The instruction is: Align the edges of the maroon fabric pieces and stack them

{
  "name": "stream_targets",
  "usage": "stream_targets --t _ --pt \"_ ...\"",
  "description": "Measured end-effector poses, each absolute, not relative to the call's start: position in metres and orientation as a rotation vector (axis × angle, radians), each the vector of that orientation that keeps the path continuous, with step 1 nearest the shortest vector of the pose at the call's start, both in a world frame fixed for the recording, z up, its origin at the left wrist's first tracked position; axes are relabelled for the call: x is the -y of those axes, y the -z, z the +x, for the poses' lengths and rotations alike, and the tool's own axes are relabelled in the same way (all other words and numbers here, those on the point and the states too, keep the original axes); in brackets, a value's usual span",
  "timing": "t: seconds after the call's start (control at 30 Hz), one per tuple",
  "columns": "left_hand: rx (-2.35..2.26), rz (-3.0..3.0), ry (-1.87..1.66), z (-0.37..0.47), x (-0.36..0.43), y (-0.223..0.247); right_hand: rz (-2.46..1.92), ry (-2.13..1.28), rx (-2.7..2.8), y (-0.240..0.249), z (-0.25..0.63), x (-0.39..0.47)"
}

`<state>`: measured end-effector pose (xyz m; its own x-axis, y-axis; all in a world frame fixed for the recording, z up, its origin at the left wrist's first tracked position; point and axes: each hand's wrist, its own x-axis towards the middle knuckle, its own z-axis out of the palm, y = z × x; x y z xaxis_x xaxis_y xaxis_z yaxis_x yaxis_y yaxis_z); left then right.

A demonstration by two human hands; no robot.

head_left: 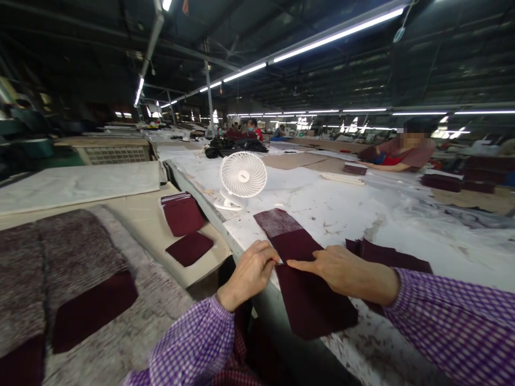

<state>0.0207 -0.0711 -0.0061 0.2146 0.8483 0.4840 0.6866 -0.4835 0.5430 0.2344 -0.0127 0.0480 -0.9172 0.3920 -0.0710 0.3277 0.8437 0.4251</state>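
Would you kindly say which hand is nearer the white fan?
Left. The left hand is in front of the fan; the right hand sits farther off, more rightward.

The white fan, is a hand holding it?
No, the fan stands on the table, apart from the left hand and right hand.

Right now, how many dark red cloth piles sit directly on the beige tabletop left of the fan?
2: a taller pile with pale edges showing, and a flatter pile closer to the left hand. Pieces may be hidden underneath either one.
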Motion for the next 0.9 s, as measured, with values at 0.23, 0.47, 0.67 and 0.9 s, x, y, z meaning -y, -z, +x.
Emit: stream_targets --t 0.23,0.47,0.67,0.9 --pt "-1.545 2.521 -1.028 0.022 0.074 0.013 0.508 -0.559 -2.859 -0.056 0.231 0.01" --pt "-1.559 2.749 -0.794 0.015 0.081 0.008 0.374 -0.621 -2.851 -0.056 0.223 0.01" --pt "-1.41 2.404 -1.103 0.004 0.085 0.006 0.404 -0.801 -2.893 -0.043 0.223 0.016" --pt "-1.462 2.387 -1.228 0.018 0.078 0.007 0.872 -0.262 -2.946 -0.05 0.227 0.01"
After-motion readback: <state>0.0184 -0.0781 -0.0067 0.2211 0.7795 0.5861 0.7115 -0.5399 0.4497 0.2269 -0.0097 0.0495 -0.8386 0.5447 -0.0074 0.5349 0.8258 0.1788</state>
